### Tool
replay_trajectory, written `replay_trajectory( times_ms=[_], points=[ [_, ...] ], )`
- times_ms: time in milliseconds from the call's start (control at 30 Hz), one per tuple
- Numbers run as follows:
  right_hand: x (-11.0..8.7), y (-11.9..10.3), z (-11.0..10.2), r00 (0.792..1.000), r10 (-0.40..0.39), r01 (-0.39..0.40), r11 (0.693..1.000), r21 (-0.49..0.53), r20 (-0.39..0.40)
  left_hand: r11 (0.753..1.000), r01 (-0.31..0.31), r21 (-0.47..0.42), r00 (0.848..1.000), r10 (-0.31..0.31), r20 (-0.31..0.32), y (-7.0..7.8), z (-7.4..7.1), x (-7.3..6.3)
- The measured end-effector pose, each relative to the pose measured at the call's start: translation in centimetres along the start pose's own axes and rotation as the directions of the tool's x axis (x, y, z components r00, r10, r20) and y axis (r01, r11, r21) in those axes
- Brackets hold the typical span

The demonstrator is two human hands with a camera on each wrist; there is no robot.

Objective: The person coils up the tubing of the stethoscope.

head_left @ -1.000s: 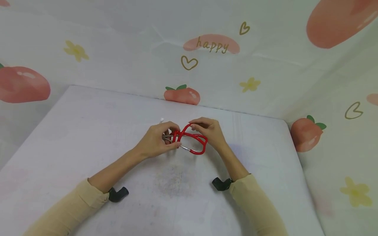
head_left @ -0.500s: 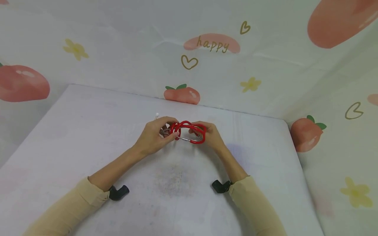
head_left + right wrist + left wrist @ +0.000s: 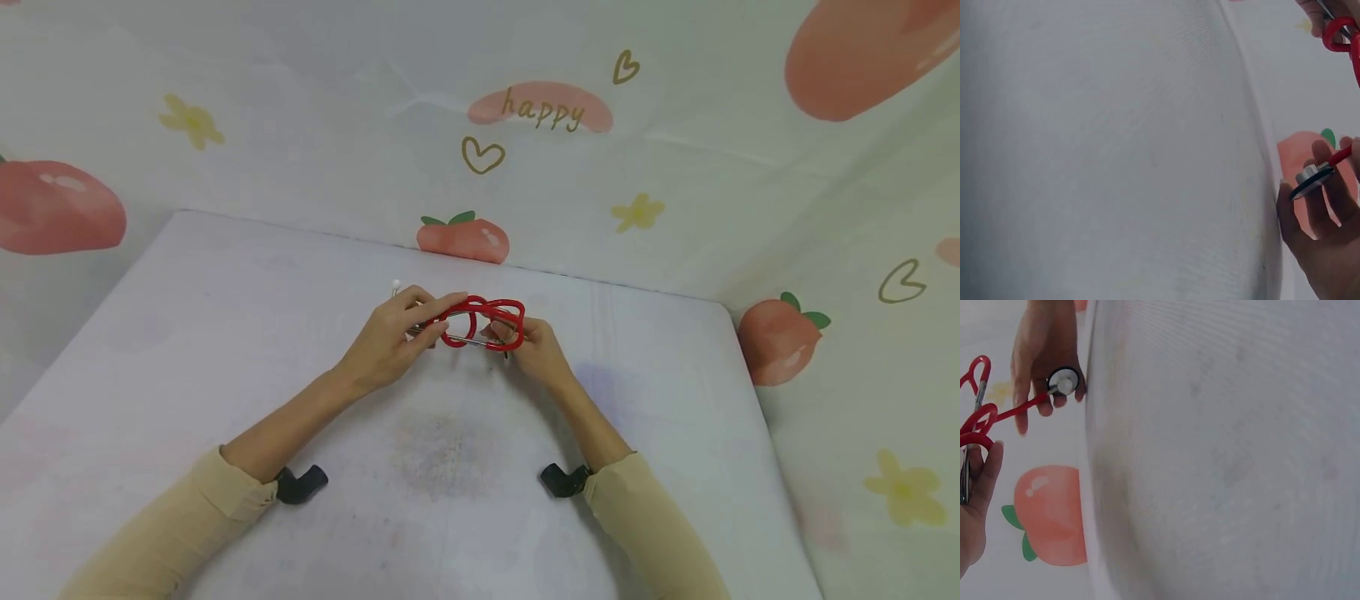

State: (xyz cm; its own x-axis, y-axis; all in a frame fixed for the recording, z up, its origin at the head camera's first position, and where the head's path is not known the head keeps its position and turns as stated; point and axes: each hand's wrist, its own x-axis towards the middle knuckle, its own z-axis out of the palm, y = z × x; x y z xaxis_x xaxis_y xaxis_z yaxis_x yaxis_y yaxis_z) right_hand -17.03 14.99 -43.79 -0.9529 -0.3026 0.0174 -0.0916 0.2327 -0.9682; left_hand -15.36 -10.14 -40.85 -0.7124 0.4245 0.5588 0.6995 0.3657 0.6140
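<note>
A red stethoscope [image 3: 512,304] with its tubing looped into a bundle is held above the table in the head view. My left hand [image 3: 384,340] grips the bundle near its metal ear tubes, thumb at the front and fingers behind. One white eartip [image 3: 396,284] sticks up past that hand. At the other end my right hand [image 3: 542,350] holds the tubing close to the round chestpiece [image 3: 1063,381], partly hidden behind the loops. In the right wrist view, the chestpiece's black-rimmed disc lies among the right fingers [image 3: 1319,212].
The white table [image 3: 315,542] is stained in the middle. Behind it hangs a pale cloth [image 3: 337,83] printed with peaches, flowers and hearts, which also covers the right side. A black wrist mount [image 3: 302,485] sticks out from each sleeve.
Both hands have risen slightly. My right hand has left the top of the loop and gone behind the bundle to the chestpiece end. The left fingers have shifted over the coil.
</note>
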Motion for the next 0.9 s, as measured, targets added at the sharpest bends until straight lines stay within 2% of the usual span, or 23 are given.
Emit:
replay_trajectory(
  times_ms=[133, 300, 500, 733, 900],
  points=[
    [0.1, 0.9, -0.1, 0.998, 0.012, -0.015, 0.998, -0.053, -0.061, 1.0, 0.0, 0.019, 1.0, 0.001, -0.003, -0.1, 0.0, -0.1],
    [-0.2, 0.7, 0.0, 0.992, -0.006, -0.012, 0.99, -0.141, -0.126, 0.997, 0.037, 0.065, 0.999, -0.036, -0.019, -0.2, 0.2, -0.2],
    [-0.7, 0.4, 0.2, 0.991, -0.063, 0.031, 0.966, -0.255, -0.118, 0.99, 0.068, 0.121, 0.996, -0.061, -0.059, -0.3, 0.4, -0.2],
    [-1.5, 0.1, 0.6, 0.992, -0.091, 0.071, 0.971, -0.227, -0.082, 0.977, 0.142, 0.161, 0.983, -0.121, -0.134, -0.4, 0.0, 0.0],
    [-2.0, 0.2, 0.7, 0.991, -0.119, 0.106, 0.977, -0.183, -0.062, 0.973, 0.164, 0.162, 0.976, -0.137, -0.167, -0.6, -0.1, -0.1]
  ],
)
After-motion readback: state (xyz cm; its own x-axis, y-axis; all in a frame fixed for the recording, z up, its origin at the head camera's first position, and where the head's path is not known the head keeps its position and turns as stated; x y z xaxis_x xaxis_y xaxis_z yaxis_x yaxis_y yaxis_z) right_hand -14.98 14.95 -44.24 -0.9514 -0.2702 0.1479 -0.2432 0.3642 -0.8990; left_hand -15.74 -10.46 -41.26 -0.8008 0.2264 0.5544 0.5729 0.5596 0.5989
